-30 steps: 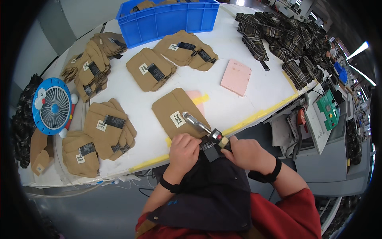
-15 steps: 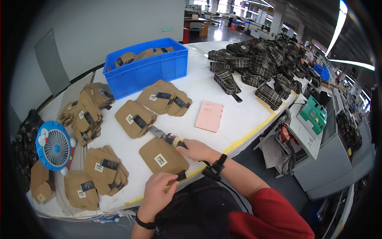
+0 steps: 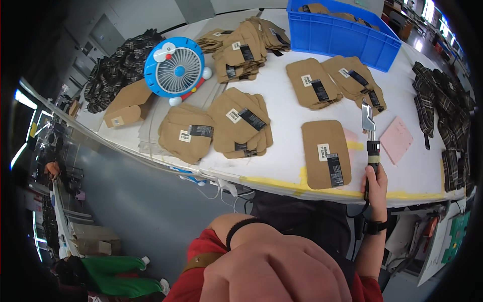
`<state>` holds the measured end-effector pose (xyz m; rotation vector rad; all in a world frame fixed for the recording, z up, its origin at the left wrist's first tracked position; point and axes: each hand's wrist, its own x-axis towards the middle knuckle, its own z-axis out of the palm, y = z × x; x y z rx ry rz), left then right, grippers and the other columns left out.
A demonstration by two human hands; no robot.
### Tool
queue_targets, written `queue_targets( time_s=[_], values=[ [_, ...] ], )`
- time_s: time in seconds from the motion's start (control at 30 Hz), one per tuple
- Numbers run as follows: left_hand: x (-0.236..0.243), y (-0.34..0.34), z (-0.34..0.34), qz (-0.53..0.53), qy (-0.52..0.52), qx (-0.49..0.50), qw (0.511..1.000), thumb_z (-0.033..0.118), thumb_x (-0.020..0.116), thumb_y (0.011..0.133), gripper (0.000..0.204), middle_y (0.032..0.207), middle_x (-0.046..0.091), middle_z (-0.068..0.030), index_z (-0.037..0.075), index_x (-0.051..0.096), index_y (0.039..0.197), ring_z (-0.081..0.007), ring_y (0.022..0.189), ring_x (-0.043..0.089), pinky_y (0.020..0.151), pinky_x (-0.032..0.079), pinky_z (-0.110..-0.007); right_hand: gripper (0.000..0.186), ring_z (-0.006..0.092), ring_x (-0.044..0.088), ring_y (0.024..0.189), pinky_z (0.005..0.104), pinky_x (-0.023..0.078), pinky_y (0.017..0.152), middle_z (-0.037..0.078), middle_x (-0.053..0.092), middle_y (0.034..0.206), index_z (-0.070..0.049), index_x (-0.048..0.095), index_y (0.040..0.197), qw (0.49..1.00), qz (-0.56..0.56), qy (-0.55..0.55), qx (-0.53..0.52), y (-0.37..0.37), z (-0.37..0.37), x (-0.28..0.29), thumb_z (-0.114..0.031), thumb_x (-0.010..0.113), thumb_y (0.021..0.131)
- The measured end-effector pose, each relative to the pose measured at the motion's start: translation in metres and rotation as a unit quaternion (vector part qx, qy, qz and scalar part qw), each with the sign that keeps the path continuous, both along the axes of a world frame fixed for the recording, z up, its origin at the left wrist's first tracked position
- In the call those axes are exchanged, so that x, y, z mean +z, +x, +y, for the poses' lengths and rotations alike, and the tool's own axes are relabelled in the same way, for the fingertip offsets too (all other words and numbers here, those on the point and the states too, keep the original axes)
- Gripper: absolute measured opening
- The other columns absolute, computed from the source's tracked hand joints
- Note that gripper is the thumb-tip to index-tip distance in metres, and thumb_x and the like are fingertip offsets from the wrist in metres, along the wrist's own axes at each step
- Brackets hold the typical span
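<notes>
Left hand (image 3: 274,274) — huge, blurred, cut off below; blue crate (image 3: 347,35) clipped at top.

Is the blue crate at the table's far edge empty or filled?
Filled: brown fabric pieces show above the rim of the blue crate.

One tabletop (image 3: 282,166) carries everything counted here. One blue plastic bin (image 3: 347,38) stands at its far edge, with tan pieces inside, too hidden to count. One blue round fan (image 3: 175,68) stands near the left edge. One single tan pouch (image 3: 326,153) lies alone by the near edge. About five heaps of tan pouches (image 3: 241,123) lie across the middle and far side; the pouches in each overlap too much for a count. One pink pad (image 3: 397,140) lies toward the right edge. Two heaps of dark plaid pieces (image 3: 445,116) sit at opposite ends. One cardboard box (image 3: 126,103) rests at the left corner. One metal-tipped hand tool (image 3: 370,136) is present, and two hands: right hand (image 3: 375,183), left hand (image 3: 274,274).
</notes>
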<state>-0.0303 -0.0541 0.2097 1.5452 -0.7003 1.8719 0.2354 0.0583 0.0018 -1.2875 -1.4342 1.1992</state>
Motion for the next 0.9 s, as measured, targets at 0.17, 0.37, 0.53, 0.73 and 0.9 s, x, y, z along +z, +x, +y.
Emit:
queue_targets(
  time_s=[0.17,0.37,0.53,0.73,0.9],
  values=[
    [0.003,-0.007,-0.04,0.092,-0.186,0.012,0.978,0.003,0.072,0.09,0.006,0.103,0.064,-0.0091,0.001,0.066,0.092,-0.0235,0.092,0.064,0.073,0.063,-0.035,0.019,0.0059,0.046,0.049,0.022,0.038,0.047,-0.001,0.052,0.065,-0.004,0.054,0.101,1.0,0.013,-0.018,0.0,0.0,-0.008,-0.001,-0.022,0.055,0.105],
    [0.004,0.044,-0.009,-0.142,-0.062,0.065,0.986,0.0,0.073,0.088,0.01,0.105,0.063,-0.0103,0.001,0.066,0.094,-0.0233,0.092,0.063,0.079,0.064,-0.034,0.018,0.0058,0.047,0.051,0.0222,0.038,0.048,-0.002,0.052,0.067,-0.004,0.053,0.102,0.999,0.036,0.008,0.0,-0.004,-0.007,-0.001,-0.021,0.056,0.105],
    [-0.022,0.014,-0.018,0.056,-0.136,-0.071,0.987,0.002,0.063,0.093,0.007,0.104,0.065,-0.0168,-0.004,0.064,0.095,-0.0327,0.089,0.066,0.078,0.061,-0.043,0.018,0.0055,0.047,0.052,0.0223,0.039,0.049,-0.002,0.052,0.067,-0.003,0.054,0.103,0.999,0.041,0.013,-0.003,0.0,-0.008,0.002,-0.021,0.056,0.105],
    [-0.086,-0.001,0.086,0.41,-0.425,0.3,0.749,0.001,0.062,0.097,0.015,0.104,0.067,-0.0112,-0.002,0.063,0.111,-0.0244,0.097,0.066,0.089,0.052,-0.034,0.016,0.0067,0.049,0.054,0.0235,0.042,0.05,-0.001,0.054,0.07,-0.004,0.055,0.109,0.998,0.053,0.015,0.0,0.005,-0.009,-0.008,-0.019,0.057,0.104],
    [-0.188,-0.057,0.168,0.588,-0.255,0.576,0.508,0.017,0.077,0.082,0.047,0.11,0.067,-0.0165,0.001,0.06,0.122,-0.0322,0.101,0.066,0.09,0.053,-0.042,0.018,0.0061,0.053,0.055,0.0237,0.045,0.051,-0.001,0.055,0.069,-0.002,0.053,0.1,0.997,0.08,0.017,0.007,-0.006,-0.011,0.005,-0.018,0.06,0.102]
  ],
)
